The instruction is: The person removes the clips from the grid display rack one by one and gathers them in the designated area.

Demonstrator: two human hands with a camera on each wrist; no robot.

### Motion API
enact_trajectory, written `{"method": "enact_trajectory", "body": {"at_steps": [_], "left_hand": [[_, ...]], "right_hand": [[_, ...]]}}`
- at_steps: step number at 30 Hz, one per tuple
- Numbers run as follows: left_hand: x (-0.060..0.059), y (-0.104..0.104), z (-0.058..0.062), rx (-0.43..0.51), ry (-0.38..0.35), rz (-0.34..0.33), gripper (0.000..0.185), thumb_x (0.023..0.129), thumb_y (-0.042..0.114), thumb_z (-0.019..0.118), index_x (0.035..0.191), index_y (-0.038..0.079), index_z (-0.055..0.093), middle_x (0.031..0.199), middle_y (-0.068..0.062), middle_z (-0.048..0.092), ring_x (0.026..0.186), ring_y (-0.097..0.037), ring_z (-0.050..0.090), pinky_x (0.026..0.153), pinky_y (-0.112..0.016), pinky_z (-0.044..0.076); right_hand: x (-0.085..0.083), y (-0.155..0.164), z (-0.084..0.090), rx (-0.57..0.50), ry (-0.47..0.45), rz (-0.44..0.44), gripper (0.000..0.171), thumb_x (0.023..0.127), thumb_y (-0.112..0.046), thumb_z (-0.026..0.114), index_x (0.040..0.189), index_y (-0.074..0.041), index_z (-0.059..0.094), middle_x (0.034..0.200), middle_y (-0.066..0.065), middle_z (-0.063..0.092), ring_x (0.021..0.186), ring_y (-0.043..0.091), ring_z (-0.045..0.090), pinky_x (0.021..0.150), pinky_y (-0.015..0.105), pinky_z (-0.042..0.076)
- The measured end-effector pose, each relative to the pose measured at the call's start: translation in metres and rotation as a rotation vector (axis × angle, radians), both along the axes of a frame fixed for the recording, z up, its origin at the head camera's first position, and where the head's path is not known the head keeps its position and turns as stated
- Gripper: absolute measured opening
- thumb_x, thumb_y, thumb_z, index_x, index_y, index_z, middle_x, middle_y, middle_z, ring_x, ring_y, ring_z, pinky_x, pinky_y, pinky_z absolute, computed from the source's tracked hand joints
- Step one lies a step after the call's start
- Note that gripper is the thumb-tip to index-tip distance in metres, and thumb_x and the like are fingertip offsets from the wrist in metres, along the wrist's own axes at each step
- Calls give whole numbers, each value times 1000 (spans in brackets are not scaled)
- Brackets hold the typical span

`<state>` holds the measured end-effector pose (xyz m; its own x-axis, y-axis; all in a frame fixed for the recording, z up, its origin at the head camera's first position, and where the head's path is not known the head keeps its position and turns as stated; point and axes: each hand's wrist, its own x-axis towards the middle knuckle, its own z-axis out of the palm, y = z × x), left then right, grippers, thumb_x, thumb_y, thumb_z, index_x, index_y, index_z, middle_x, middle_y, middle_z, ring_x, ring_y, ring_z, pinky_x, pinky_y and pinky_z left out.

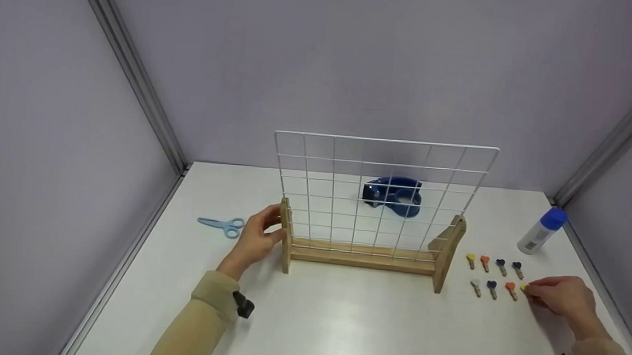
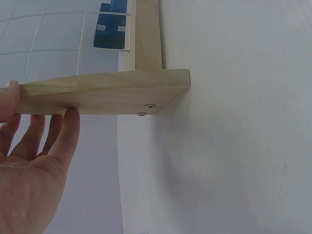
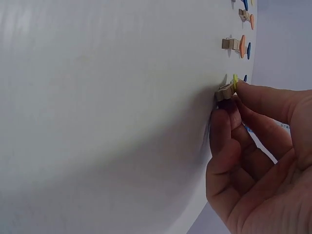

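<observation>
A white wire grid point(image 1: 357, 213) stands upright in a wooden base point(image 1: 363, 261) with two side posts. My left hand point(image 1: 257, 238) holds the left side post point(image 2: 112, 90), its thumb at one edge and its fingertips against the outer face. Over on the right, my right hand point(image 1: 564, 297) pinches a small wooden clothespin point(image 3: 225, 91) with a yellow top between thumb and fingers, low at the table surface. Beside it lie several more mini clothespins in two rows, among them an orange one point(image 1: 511, 290), a dark blue one point(image 1: 492, 288) and a white one point(image 1: 475, 286).
Light blue scissors point(image 1: 222, 225) lie left of the stand. Behind the grid sits a dark blue tape dispenser point(image 1: 394, 195). A glue stick with a blue cap point(image 1: 543, 231) stands at the right. Walls enclose the white table point(image 1: 339, 332) at the back and sides.
</observation>
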<state>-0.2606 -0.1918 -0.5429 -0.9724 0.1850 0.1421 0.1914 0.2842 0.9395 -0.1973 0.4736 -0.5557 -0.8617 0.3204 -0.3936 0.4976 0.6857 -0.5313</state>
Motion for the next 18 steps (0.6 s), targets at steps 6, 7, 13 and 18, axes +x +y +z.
{"method": "enact_trajectory", "body": {"at_steps": [6,7,13,18], "left_hand": [[0,1,0,20,-11,3,58,102,-11,66,156,8,62,160,-20,65,151,-43,61,127,-63,52],[0,2,0,24,-11,2,58,102,-11,66,156,8,62,160,-21,65,150,-43,61,127,-62,53],[1,-1,-1,21,-15,-11,56,105,-8,66,157,9,61,161,-23,62,152,-43,60,127,-58,55],[5,-2,1,-16,-17,18,55,105,-6,67,157,10,62,158,-18,66,150,-41,62,125,-57,56]], "right_hand": [[3,-1,0,-17,-14,-23,46,100,-32,81,129,4,78,90,-3,82,83,14,71,67,29,55],[3,-1,1,-11,-16,-23,49,100,-32,81,132,5,76,92,0,83,85,16,72,68,29,54],[12,-15,12,144,27,25,56,98,-35,80,137,4,73,118,27,80,96,32,72,70,35,49],[23,-46,33,250,194,112,50,103,-36,76,134,3,75,122,31,79,92,38,73,64,36,49]]}}
